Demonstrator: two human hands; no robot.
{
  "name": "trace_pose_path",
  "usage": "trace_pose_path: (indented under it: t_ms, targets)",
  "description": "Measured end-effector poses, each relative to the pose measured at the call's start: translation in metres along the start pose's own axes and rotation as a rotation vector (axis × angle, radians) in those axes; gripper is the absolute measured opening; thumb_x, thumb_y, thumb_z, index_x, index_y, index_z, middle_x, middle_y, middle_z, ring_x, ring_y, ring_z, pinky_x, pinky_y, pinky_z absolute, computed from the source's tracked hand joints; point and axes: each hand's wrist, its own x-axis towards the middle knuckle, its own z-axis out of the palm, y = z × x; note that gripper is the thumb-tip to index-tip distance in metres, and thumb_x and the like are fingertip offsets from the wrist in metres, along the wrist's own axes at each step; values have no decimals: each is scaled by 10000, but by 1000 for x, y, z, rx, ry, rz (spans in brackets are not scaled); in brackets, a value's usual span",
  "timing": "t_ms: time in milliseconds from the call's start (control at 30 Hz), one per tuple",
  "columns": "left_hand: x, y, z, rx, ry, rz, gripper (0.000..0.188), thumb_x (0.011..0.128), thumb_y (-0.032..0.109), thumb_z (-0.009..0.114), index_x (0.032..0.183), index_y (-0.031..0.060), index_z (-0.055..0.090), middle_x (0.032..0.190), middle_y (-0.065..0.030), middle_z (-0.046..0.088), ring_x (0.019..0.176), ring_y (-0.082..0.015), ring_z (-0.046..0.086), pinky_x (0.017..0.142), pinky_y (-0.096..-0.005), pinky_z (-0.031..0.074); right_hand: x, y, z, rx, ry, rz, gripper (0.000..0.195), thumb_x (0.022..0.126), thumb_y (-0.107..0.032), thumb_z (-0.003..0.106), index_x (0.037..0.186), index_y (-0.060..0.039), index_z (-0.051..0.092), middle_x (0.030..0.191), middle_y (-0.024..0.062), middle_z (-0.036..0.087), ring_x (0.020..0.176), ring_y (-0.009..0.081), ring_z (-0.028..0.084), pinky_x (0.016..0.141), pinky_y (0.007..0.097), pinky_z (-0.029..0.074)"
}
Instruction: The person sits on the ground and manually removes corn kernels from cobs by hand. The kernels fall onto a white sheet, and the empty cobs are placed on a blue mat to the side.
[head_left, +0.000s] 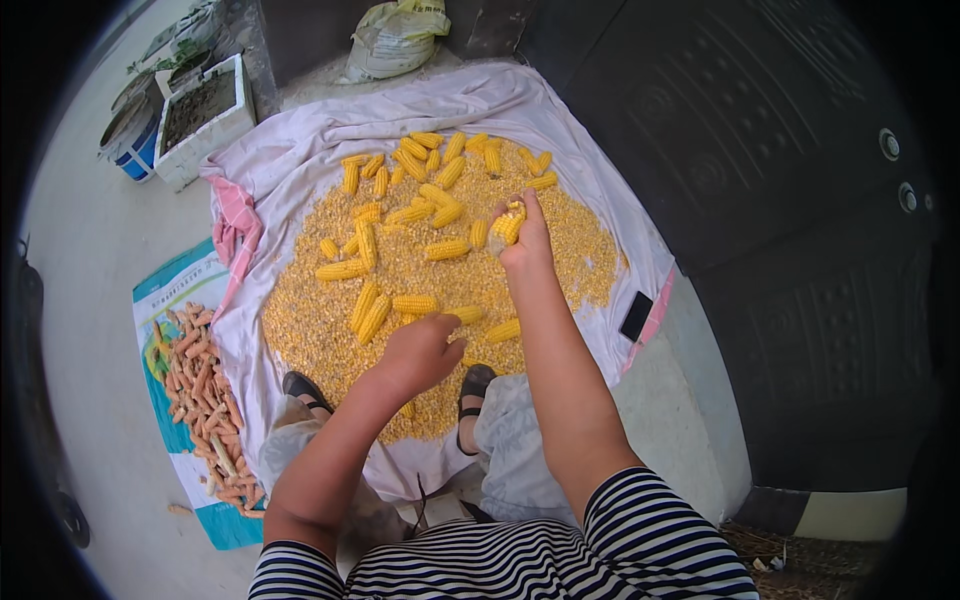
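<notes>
My right hand is raised over the heap and wrapped around an ear of corn whose kernels are partly gone near the lower end. Lower and to the left, my left hand is over loose corn kernels, back of the hand upward. Its thumb points right, and its other fingers are mostly hidden from above. Just beyond it lie a yellow ear and another ear. Several more whole ears rest on the kernels, mostly towards the far side. A pale cloth sheet spreads beneath everything.
Stripped cobs are piled on a printed plastic sack at left. A black phone lies on the cloth's right edge, beside a dark metal door. Behind are a soil-filled foam box, a bucket and a woven bag.
</notes>
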Motion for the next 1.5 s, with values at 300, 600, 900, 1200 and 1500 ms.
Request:
trace_pose_path:
  t_ms: [300,600,900,1200,1500]
  targets:
    - [1,-4,5,37,40,59,315,879,235,629,1114,26,624,938,-179,641,808,-326,659,719,-424,512,1,-8,-1,-104,5,48,141,911,-135,589,1027,-55,575,835,113,596,647,227,576,554,370,518]
    - [10,0,2,-40,104,-12,380,888,235,621,1194,13,589,989,-186,657,821,-305,669,736,-404,523,2,12,6,-135,-5,4,125,912,-174,622,952,-63,581,783,96,584,600,194,557,501,314,489]
    - [47,-7,-2,-659,333,-212,569,910,269,619,1336,-69,451,1025,-171,660,867,-221,667,748,-338,523,-37,32,26,89,-250,267,386,959,-290,393,1226,-26,482,1124,233,558,884,311,583,783,468,504]
    - [55,-9,-23,-1014,317,-274,298,936,317,611,962,22,581,788,-51,619,645,-113,558,601,-241,451,-65,48,41,-200,-438,224,304,944,-166,425,1172,7,527,1181,244,589,950,307,604,898,417,504]
    - [49,-8,-25,-1191,207,-358,300,913,335,642,843,48,595,701,-38,583,510,-82,444,469,-227,352,-65,51,38,-352,-497,79,172,939,-123,556,1067,-9,537,809,92,577,704,219,593,647,327,495]
